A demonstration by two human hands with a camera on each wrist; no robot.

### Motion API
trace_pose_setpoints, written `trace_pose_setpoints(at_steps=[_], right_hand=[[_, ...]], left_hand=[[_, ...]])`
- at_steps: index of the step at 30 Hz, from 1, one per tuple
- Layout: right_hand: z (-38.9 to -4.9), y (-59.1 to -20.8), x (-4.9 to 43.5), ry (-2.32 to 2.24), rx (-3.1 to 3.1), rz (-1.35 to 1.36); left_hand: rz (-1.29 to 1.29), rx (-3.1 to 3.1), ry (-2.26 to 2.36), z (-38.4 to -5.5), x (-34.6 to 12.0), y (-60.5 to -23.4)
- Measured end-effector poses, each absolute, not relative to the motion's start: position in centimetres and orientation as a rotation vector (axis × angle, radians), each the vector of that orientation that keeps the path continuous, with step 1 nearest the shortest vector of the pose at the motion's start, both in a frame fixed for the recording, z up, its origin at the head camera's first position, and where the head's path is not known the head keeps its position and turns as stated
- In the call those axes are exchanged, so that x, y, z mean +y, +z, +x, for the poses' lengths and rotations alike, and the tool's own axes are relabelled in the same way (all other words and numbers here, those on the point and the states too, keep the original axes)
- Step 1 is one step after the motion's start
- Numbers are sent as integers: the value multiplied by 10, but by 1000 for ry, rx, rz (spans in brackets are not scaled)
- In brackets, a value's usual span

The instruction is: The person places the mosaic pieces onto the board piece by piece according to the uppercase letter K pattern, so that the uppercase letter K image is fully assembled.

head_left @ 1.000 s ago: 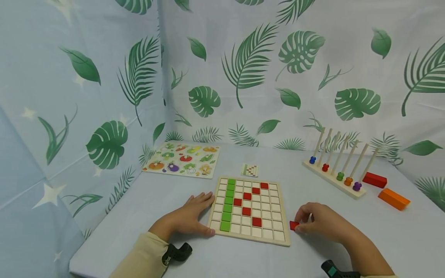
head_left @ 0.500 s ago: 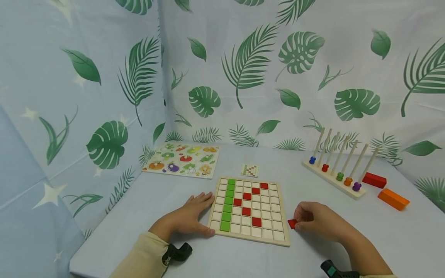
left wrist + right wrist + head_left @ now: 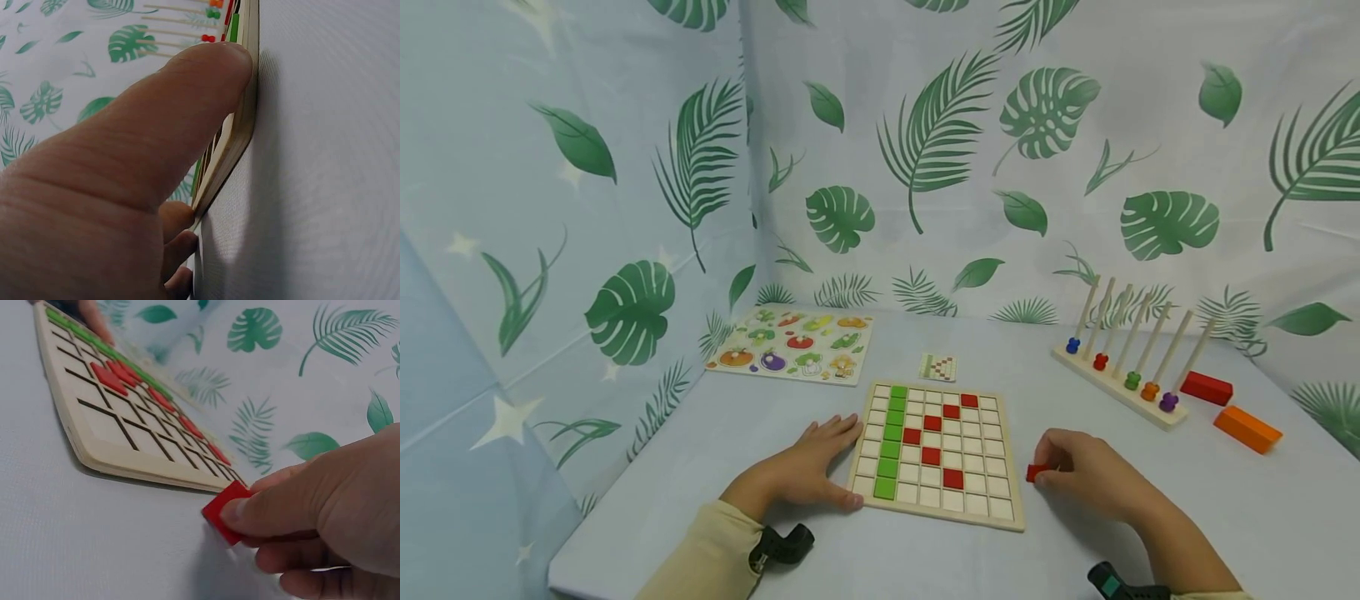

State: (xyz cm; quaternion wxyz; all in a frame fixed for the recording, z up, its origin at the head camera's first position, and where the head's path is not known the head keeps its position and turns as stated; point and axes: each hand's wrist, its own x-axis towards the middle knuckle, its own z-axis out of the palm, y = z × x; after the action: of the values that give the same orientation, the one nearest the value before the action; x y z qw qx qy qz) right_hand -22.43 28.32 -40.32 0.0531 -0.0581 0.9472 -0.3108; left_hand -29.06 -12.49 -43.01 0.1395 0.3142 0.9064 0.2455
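Note:
A wooden grid board (image 3: 1012, 500) lies flat on the table, with a column of green tiles (image 3: 890, 450) and several red tiles (image 3: 931, 456) among its pale squares. Along the board's left edge rests my left hand (image 3: 808, 467), fingers spread; in the left wrist view its thumb touches the rim. To the right of the board, my right hand (image 3: 1093, 475) pinches a red square tile (image 3: 226, 512) between thumb and fingers. That tile is tilted and apart from the board's edge. Some of the right fingers are hidden behind the hand in the head view.
A small pattern card (image 3: 939, 367) lies behind the board. Back left is a vegetable puzzle (image 3: 790, 343). At the right stands a peg rack (image 3: 1120, 385) with coloured bear beads, beside a red block (image 3: 1207, 388) and an orange block (image 3: 1248, 429).
My right hand has shifted slightly, and the red tile in its fingers has turned and risen a little. The left hand and the board stay where they were.

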Motion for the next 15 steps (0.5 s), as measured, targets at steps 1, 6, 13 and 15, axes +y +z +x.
trace_pose_setpoints(at_steps=[1, 6, 13, 15], right_hand=[[-224, -403, 282, -954, 2902, -167], [-225, -404, 271, -1099, 2979, -173], [-223, -407, 248, -1270, 2750, -411], [-222, -409, 244, -1251, 2715, -485]], left_hand=[[908, 2618, 709, -291, -125, -430], [920, 2612, 698, -292, -126, -431], [931, 2611, 699, -293, -126, -431], [926, 2612, 700, -293, -126, -431]])
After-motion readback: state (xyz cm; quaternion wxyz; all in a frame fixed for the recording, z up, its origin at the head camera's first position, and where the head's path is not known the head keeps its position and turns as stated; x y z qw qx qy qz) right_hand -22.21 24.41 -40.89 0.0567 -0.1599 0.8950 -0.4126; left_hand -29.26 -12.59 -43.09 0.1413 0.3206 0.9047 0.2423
